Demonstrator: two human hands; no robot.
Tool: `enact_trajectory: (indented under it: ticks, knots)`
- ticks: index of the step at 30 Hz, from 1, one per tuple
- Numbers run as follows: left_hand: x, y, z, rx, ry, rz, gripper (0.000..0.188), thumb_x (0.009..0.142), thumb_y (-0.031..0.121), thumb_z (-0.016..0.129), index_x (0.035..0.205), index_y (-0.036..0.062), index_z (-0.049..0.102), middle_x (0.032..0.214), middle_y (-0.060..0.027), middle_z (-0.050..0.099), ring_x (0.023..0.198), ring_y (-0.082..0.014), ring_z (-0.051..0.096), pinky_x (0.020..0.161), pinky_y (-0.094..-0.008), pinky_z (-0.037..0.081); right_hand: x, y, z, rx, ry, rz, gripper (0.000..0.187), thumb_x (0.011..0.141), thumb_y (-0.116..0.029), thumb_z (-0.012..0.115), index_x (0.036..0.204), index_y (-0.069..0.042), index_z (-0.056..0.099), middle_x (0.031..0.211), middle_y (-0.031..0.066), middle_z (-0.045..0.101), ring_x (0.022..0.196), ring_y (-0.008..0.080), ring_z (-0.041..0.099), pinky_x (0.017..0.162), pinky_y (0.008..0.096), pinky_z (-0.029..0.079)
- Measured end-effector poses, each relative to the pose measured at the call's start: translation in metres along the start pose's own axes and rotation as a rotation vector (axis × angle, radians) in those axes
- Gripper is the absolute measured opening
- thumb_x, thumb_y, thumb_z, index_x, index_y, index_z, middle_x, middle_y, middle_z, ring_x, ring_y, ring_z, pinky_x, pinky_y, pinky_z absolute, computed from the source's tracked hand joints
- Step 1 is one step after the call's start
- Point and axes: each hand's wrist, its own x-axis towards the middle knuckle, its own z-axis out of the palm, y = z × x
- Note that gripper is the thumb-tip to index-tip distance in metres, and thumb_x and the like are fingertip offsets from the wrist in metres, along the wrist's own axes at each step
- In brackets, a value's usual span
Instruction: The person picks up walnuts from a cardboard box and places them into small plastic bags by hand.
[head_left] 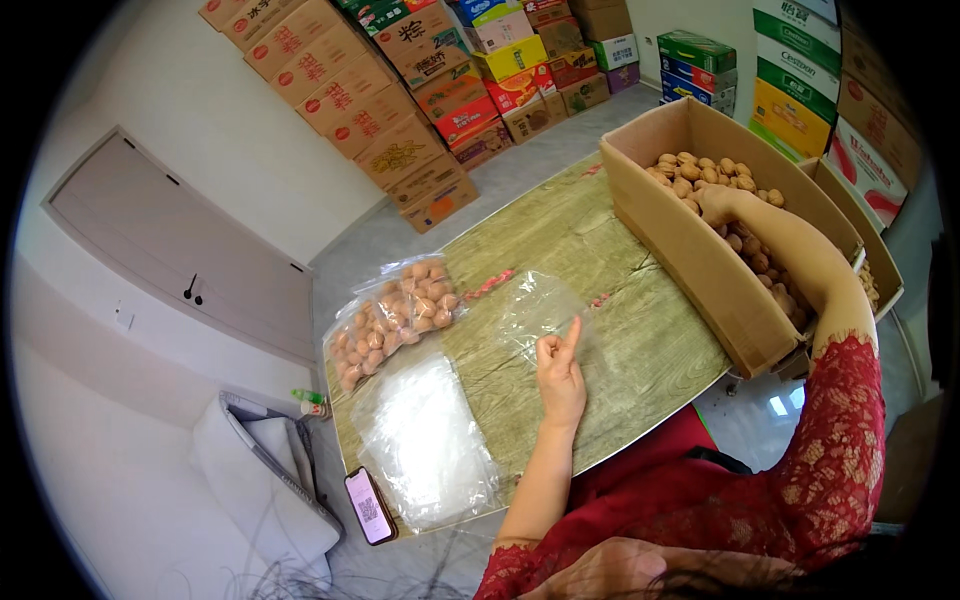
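Over the table's near middle, my left hand (562, 380) is at the edge of a clear plastic bag (535, 312). Its index finger points forward while the other fingers curl in against the bag's near side. No walnuts show inside this thin, crumpled bag. To the right, my right hand (716, 204) reaches down into a tall cardboard box (680, 255), touching the loose walnuts (735, 176) there. Its fingertips are hidden among the nuts, so their grip does not show.
Bags filled with walnuts (395, 312) lie at the table's left. Nearer sits a stack of clear flat bags (425, 440), beside a phone (370, 506) at the corner. Stacked cartons (410, 150) line the far wall. A second cardboard box (885, 255) stands behind the first.
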Motion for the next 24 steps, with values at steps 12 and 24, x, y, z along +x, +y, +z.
enact_trajectory:
  ticks: [12,24]
  knots:
    - [0.003,0.004,0.003,0.021,-0.011,-0.050,0.040,0.082,-0.009,0.051,0.118,0.0022,0.063,0.088,-0.0121,0.050,0.080,-0.0253,0.054,0.074,-0.0319,0.045,0.008,0.015,0.017,-0.081,0.171,-0.079,0.058,0.057,-0.038,0.085,0.095,0.003,0.068,0.106,0.0191,0.063,0.104,0.0285,0.060,0.085,0.0377,0.050]
    - [0.000,-0.007,0.010,-0.043,-0.056,-0.051,0.037,0.080,-0.007,0.057,0.116,0.0007,0.063,0.091,-0.0140,0.053,0.078,-0.0262,0.057,0.069,-0.0322,0.048,0.017,0.031,0.019,-0.139,0.192,-0.185,0.048,0.060,-0.029,0.084,0.092,0.004,0.068,0.089,0.0190,0.069,0.086,0.0306,0.066,0.074,0.0364,0.054]
